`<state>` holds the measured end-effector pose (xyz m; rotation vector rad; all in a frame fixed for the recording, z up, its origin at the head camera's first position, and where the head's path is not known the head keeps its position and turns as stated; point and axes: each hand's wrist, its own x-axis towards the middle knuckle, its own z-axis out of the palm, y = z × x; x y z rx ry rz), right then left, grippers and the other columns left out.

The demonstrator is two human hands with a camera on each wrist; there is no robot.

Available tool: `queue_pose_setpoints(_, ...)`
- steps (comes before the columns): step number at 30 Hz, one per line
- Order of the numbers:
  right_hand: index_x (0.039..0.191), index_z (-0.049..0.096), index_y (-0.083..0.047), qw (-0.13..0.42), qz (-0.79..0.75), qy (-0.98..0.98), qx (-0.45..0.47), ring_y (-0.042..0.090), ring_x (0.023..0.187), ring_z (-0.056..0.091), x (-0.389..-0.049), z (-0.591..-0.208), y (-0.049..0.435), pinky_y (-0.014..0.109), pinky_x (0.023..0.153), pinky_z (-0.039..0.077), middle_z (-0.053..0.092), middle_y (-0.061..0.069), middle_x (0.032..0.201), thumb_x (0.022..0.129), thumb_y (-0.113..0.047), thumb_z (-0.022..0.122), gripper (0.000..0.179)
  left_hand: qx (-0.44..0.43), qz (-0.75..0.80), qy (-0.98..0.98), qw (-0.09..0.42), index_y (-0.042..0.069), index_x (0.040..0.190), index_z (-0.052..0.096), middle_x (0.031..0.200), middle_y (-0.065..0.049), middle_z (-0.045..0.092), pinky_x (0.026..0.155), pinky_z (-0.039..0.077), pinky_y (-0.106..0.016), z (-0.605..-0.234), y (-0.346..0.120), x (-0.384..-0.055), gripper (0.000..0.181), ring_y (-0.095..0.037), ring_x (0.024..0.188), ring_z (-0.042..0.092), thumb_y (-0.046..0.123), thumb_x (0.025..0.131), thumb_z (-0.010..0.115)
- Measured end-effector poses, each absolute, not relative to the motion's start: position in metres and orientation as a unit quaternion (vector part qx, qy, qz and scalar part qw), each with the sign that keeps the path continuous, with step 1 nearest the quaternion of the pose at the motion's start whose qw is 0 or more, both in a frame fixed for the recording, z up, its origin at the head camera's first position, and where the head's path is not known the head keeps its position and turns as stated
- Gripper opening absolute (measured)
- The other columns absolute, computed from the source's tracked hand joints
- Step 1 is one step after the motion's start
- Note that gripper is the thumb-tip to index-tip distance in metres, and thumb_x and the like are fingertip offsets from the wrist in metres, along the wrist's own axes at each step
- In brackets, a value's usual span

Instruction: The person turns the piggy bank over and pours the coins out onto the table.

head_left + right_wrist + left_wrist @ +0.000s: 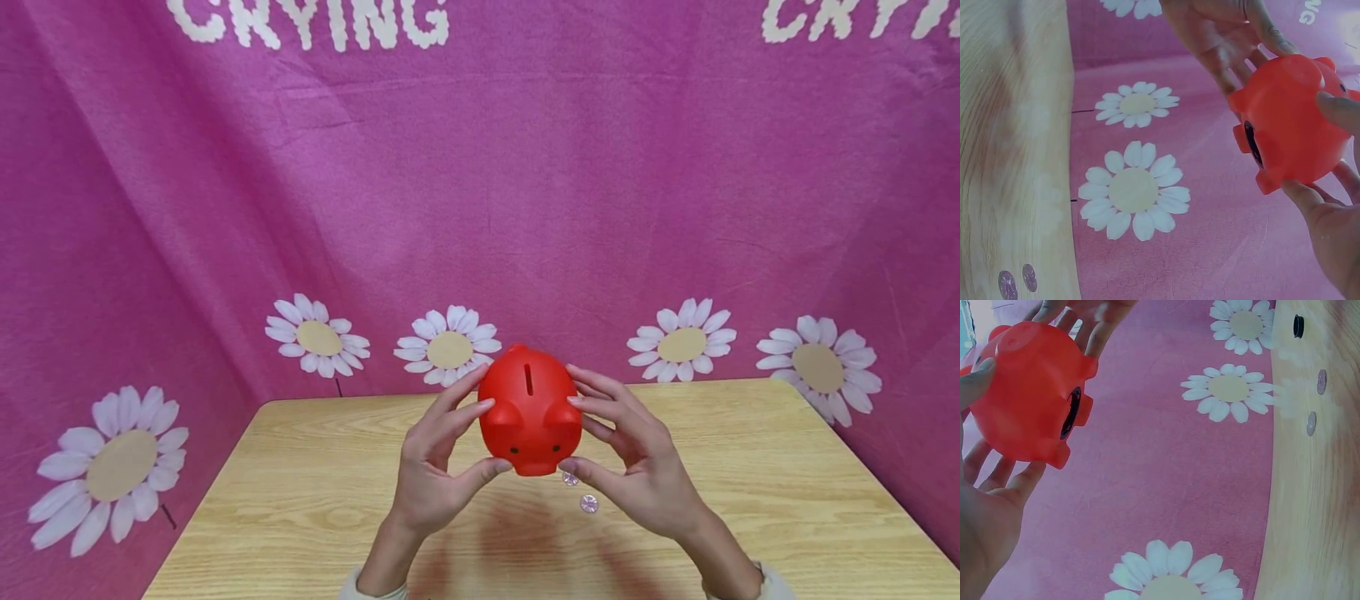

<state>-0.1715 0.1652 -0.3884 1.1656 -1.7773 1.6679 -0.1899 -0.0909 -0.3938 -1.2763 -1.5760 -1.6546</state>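
Observation:
A red piggy bank point(534, 387) is held up above the table between both hands, its coin slot point(528, 379) on top and its snout towards me. My left hand point(433, 479) grips its left side, thumb low by the face and fingertips higher up. On the other side my right hand point(645, 475) grips it in the same way. A dark round opening point(1071, 414) shows between the stubby feet on the underside in the left wrist view. Below lie two clear purplish discs, one disc point(588, 503) in full view and another disc point(571, 479) partly behind the right thumb.
The wooden table point(315, 483) has a pink cloth point(480, 192) with daisies and white letters behind and beside it. In the left wrist view a small black round piece point(1298, 326) stands out on the tabletop near the discs.

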Motion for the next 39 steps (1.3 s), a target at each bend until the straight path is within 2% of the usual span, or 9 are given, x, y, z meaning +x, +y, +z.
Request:
queue_pose_setpoints(9, 0.14, 0.063, 0.005, 0.223, 0.595, -0.647, 0.421, 0.021, 0.149, 0.053, -0.173, -0.389, 0.165, 0.031, 0.106, 0.059, 0.049, 0.024, 0.159, 0.069, 0.029, 0.082, 0.077, -0.467, -0.607, -0.589, 0.258, -0.002, 0.143, 0.064, 0.157, -0.03, 0.051, 0.114, 0.054, -0.045, -0.396, -0.091, -0.19, 0.077, -0.03, 0.148, 0.055, -0.022, 0.072, 0.085)
queue_pose_setpoints(13, 0.145, 0.062, -0.001, 0.202, 0.589, -0.69, 0.368, 0.017, 0.142, 0.059, -0.172, -0.39, 0.165, 0.031, 0.1, 0.063, 0.053, 0.019, 0.157, 0.078, 0.019, 0.084, 0.073, -0.402, -0.605, -0.643, 0.242, 0.001, 0.143, 0.064, 0.155, -0.025, 0.056, 0.108, 0.06, -0.04, -0.397, -0.091, -0.188, 0.07, -0.028, 0.142, 0.06, -0.014, 0.078, 0.085)
queue_pose_setpoints(15, 0.148, 0.062, -0.006, 0.168, 0.589, -0.727, 0.312, 0.016, 0.136, 0.065, -0.173, -0.392, 0.164, 0.031, 0.095, 0.065, 0.057, 0.016, 0.155, 0.086, 0.008, 0.084, 0.067, -0.335, -0.612, -0.686, 0.207, 0.005, 0.145, 0.065, 0.152, -0.019, 0.061, 0.101, 0.063, -0.035, -0.399, -0.09, -0.187, 0.063, -0.029, 0.137, 0.063, -0.004, 0.085, 0.085)
queue_pose_setpoints(18, 0.152, 0.059, -0.015, 0.09, 0.586, -0.776, 0.216, 0.022, 0.125, 0.073, -0.175, -0.397, 0.161, 0.032, 0.088, 0.067, 0.061, 0.015, 0.152, 0.097, -0.013, 0.08, 0.059, -0.218, -0.617, -0.747, 0.118, 0.013, 0.147, 0.065, 0.145, -0.012, 0.068, 0.088, 0.067, -0.032, -0.403, -0.087, -0.187, 0.055, -0.031, 0.126, 0.068, 0.017, 0.095, 0.081)
queue_pose_setpoints(22, 0.157, 0.054, -0.015, -0.011, 0.584, -0.802, 0.126, 0.03, 0.112, 0.079, -0.179, -0.401, 0.159, 0.034, 0.082, 0.069, 0.061, 0.024, 0.151, 0.103, -0.031, 0.074, 0.06, -0.127, -0.608, -0.784, 0.013, 0.015, 0.149, 0.064, 0.141, -0.016, 0.07, 0.078, 0.069, -0.041, -0.408, -0.085, -0.19, 0.054, -0.032, 0.115, 0.074, 0.037, 0.101, 0.075)
queue_pose_setpoints(25, 0.157, 0.054, -0.015, -0.041, 0.575, -0.812, 0.093, 0.027, 0.105, 0.079, -0.18, -0.402, 0.158, 0.038, 0.08, 0.069, 0.062, 0.025, 0.148, 0.102, -0.037, 0.074, 0.062, -0.106, -0.607, -0.787, -0.022, 0.014, 0.149, 0.064, 0.14, -0.021, 0.069, 0.074, 0.069, -0.046, -0.41, -0.085, -0.193, 0.054, -0.031, 0.108, 0.077, 0.04, 0.102, 0.073)
queue_pose_setpoints(30, 0.153, 0.058, -0.019, -0.038, 0.541, -0.837, 0.077, 0.025, 0.103, 0.078, -0.181, -0.402, 0.157, 0.042, 0.085, 0.068, 0.068, 0.021, 0.141, 0.102, -0.042, 0.073, 0.058, -0.101, -0.607, -0.787, -0.042, 0.012, 0.149, 0.063, 0.137, -0.025, 0.069, 0.071, 0.069, -0.047, -0.41, -0.085, -0.194, 0.055, -0.03, 0.105, 0.078, 0.041, 0.103, 0.072)
queue_pose_setpoints(39, 0.16, 0.05, -0.014, -0.048, 0.594, -0.795, 0.115, 0.032, 0.113, 0.078, -0.181, -0.402, 0.161, 0.037, 0.082, 0.069, 0.056, 0.026, 0.154, 0.103, -0.033, 0.073, 0.064, -0.111, -0.605, -0.788, -0.016, 0.016, 0.15, 0.063, 0.144, -0.018, 0.068, 0.079, 0.069, -0.046, -0.409, -0.084, -0.193, 0.056, -0.034, 0.115, 0.074, 0.039, 0.101, 0.075)
